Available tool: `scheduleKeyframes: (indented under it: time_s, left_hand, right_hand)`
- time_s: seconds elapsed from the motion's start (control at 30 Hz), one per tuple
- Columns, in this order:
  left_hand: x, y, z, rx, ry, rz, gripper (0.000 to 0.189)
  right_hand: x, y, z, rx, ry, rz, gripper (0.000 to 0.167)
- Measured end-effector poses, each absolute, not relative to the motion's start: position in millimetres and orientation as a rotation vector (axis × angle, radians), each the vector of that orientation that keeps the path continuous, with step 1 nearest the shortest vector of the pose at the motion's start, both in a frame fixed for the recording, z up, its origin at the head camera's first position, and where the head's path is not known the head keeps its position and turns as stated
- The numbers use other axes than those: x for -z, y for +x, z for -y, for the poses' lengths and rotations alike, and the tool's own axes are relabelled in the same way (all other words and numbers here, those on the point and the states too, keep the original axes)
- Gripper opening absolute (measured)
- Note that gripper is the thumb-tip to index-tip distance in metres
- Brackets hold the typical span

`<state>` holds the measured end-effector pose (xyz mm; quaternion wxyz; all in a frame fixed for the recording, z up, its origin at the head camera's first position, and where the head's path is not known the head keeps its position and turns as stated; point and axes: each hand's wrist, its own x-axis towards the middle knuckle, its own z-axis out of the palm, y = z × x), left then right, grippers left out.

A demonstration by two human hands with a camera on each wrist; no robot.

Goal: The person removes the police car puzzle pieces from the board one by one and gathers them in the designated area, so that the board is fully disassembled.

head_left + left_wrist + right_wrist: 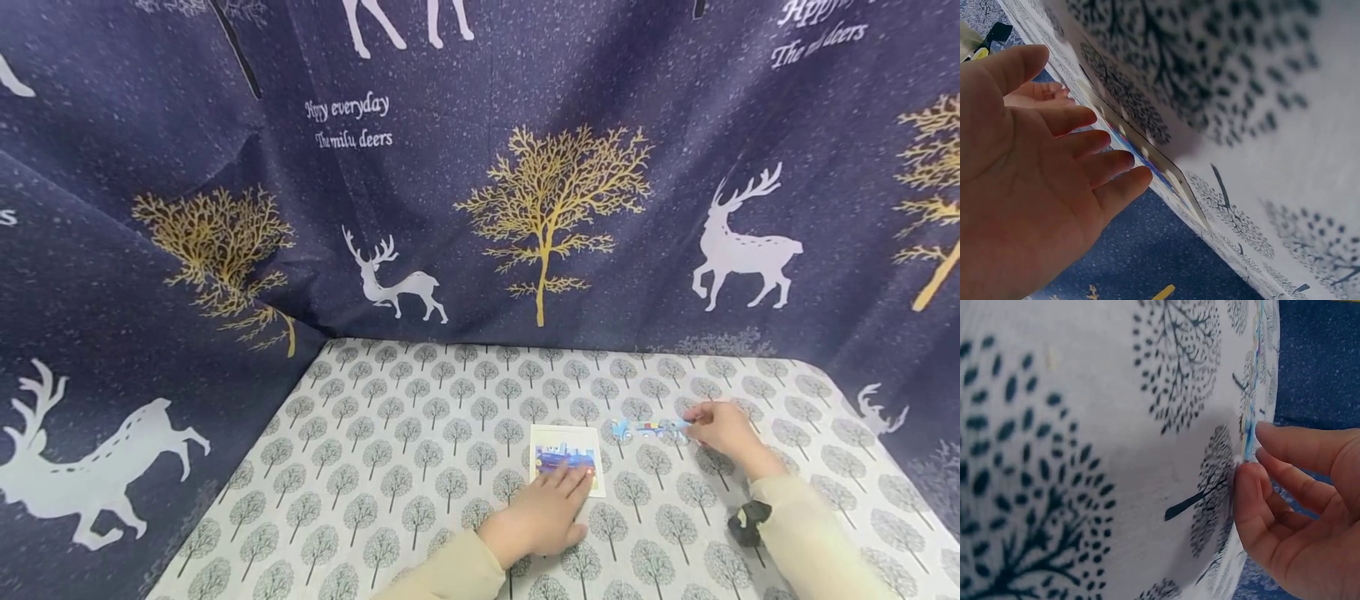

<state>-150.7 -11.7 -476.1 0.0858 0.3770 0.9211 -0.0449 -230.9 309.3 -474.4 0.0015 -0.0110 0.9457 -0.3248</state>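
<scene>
A small flat picture puzzle board (543, 435) with a pale frame and a blue-purple cartoon vehicle lies on the table. My left hand (536, 510) rests on its near part with fingers extended, hiding some of the picture. In the left wrist view the left hand (1041, 169) shows its palm, fingertips along the edge of the board (1175, 178). To the right lies a row of bright puzzle pieces (647, 428), mostly blue. At its right end my right hand (723, 432) pinches a blue puzzle piece (1250, 440) between thumb and fingertips.
A white cloth with grey trees (420, 517) covers the table. Behind and to the left hangs a dark blue curtain (420, 192) with deer and gold trees. A black strapped device (750, 523) sits at the right sleeve.
</scene>
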Motion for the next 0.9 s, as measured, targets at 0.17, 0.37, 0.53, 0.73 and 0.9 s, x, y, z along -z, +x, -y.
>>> scheduleKeyframes:
  time_s: [0.17,0.37,0.53,0.73,0.9]
  left_hand:
    - [478,-147,15,0.164,1.149,-2.732,0.066]
    - [477,-145,16,0.152,1.117,-2.736,0.067]
    - [477,-144,15,0.173,1.119,-2.74,0.068]
    - [479,-145,16,0.199,1.119,-2.743,0.067]
    - [477,-144,15,0.209,1.129,-2.736,0.067]
  right_hand:
    - [466,-229,-292,1.041,-0.184,-3.104,0.023]
    - [463,-232,-253,1.21,-0.337,-2.997,0.024]
    - [466,-236,-222,1.301,-0.497,-2.914,0.023]
    - [471,-238,-187,1.357,-0.649,-2.739,0.025]
    - [480,-237,-167,1.356,-0.747,-2.606,0.024]
